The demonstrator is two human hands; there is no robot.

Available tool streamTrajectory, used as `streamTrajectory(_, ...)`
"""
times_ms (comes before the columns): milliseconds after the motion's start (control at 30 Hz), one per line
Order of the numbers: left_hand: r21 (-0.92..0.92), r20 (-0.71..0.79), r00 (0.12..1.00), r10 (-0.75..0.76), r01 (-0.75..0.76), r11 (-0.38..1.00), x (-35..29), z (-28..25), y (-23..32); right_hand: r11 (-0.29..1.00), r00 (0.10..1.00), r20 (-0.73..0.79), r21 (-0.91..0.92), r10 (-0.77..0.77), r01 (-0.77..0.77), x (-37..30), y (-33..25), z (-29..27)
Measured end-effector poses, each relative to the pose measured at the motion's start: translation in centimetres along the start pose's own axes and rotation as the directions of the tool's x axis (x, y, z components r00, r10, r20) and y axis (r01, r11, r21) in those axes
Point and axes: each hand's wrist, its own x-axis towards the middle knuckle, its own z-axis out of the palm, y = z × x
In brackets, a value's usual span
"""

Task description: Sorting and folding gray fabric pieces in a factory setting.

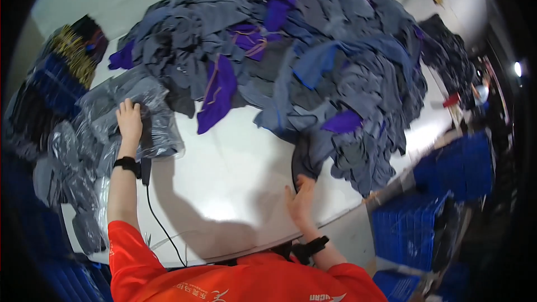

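Observation:
My left hand (pixel 129 122) lies on a clear plastic bag of grey garments (pixel 156 126) at the left of the white table, its fingers spread over the film. Lower down, my right hand (pixel 302 200) is at the near end of a dark grey cloth (pixel 306 156). That cloth runs down from a big loose heap of grey garments (pixel 224 17); my fingers lie on its edge, with the thumb at its left side. Purple pieces show among the grey, one purple cloth (pixel 218 94) hanging toward me. A dark handheld tool (pixel 146 171) with a black cord lies beside my left wrist.
More bagged grey garments (pixel 72 156) are piled at the table's left edge. Blue packs and a yellow-tan bundle (pixel 72 53) stand beyond them. Stacked blue packages (pixel 405 229) are at the right, beyond the table edge. A black cord (pixel 159 223) crosses the near left table.

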Motion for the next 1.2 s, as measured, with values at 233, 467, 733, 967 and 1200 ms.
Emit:
streamTrajectory(233,-0.639,-0.179,0.838,0.515,-0.497,0.587,-7.1,-7.5,19.5,0.937,0.994,-0.066,-0.334,0.085,-0.102,4.1,5.7,-2.4)
streamTrajectory(467,-0.972,-0.235,0.964,0.123,-0.237,-0.002,-11.5,-19.1,27.9,0.894,0.910,-0.297,0.255,-0.291,0.369,4.5,-10.9,-13.6)
streamTrajectory(733,-0.873,-0.485,0.749,0.450,-0.448,-0.195,-10.4,-20.2,30.0,0.384,0.009,0.384,0.923,-0.923,-0.021,1.2,-19.9,-20.8)
streamTrajectory(967,-0.927,-0.209,0.864,0.458,-0.026,-0.374,-11.2,-23.8,24.8,0.021,0.595,0.378,0.855,-0.709,-0.519,-4.1,-8.2,-17.5)
streamTrajectory(1200,0.369,0.342,0.300,0.891,0.829,-0.421,-17.2,-17.4,22.2,-0.025,0.686,0.660,0.715,-0.304,-0.699,-3.2,-5.6,-7.7)
